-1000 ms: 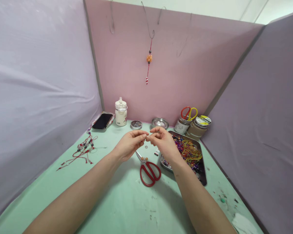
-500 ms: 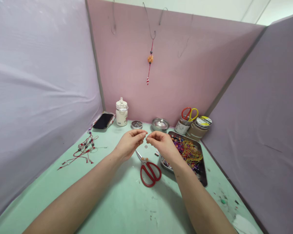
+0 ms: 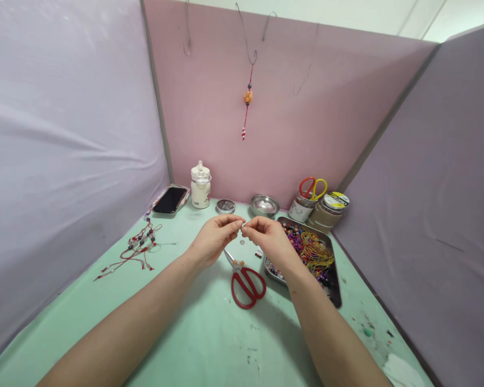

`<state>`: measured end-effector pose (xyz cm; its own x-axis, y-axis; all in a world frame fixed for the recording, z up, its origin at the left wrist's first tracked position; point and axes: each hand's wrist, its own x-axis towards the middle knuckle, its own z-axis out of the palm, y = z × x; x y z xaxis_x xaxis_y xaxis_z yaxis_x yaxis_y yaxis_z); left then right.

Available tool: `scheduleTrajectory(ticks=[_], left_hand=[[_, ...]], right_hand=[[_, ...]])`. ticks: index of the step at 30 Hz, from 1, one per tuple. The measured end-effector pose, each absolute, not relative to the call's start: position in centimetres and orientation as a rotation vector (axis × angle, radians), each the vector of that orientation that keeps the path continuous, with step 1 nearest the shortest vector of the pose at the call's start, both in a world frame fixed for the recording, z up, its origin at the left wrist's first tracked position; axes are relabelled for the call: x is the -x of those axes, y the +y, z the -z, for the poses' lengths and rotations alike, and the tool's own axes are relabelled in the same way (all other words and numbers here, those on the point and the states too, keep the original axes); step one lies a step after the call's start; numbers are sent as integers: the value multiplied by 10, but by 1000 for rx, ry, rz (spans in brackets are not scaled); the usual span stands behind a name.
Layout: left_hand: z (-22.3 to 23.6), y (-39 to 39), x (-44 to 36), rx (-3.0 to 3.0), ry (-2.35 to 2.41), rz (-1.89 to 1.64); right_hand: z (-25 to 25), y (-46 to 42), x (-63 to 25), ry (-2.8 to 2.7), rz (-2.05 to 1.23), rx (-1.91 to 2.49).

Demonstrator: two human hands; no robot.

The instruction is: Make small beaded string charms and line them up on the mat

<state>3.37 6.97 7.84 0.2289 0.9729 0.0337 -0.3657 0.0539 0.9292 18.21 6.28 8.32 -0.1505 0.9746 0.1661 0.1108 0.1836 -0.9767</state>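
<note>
My left hand (image 3: 220,236) and my right hand (image 3: 266,236) meet fingertip to fingertip above the middle of the table, both closed in a pinch. A tiny pale speck shows where the fingertips come together; it is too small to name. Below the hands lie scissors with red handles (image 3: 248,287), their blades pointing up and left. A few orange and pale beads (image 3: 238,263) rest by the scissors' pivot. On the table just under the fingertips is a small round greyish piece (image 3: 242,242). My right forearm passes over part of a metal tray (image 3: 337,290) of beads and cords.
Knotted red cords with dark beads (image 3: 139,244) lie at left, near a phone (image 3: 171,200) and a white bottle (image 3: 200,188). A round tin (image 3: 226,206), a metal bowl (image 3: 265,206), a scissors jar (image 3: 301,208) and a lidded jar (image 3: 326,215) line the back. A beaded strand (image 3: 248,98) hangs from a hook.
My fingertips have drawn slightly closer, closing the small gap between the two hands. Everything on the table stays where it was.
</note>
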Motion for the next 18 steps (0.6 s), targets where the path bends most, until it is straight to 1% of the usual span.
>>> scheduleTrajectory(ticks=[7,14,18], left_hand=[[-78,70,-33,-1075,784,-1198],[-85,68,-28,-1290,904,-1333],[-94,64,-24,-1319,874,-1392]], right_hand=[[-81,64,-185,-1509,-1102,1083],[-81,63,-183,-1691,-1008,1083],[-78,61,-178,-1735,-942,1064]])
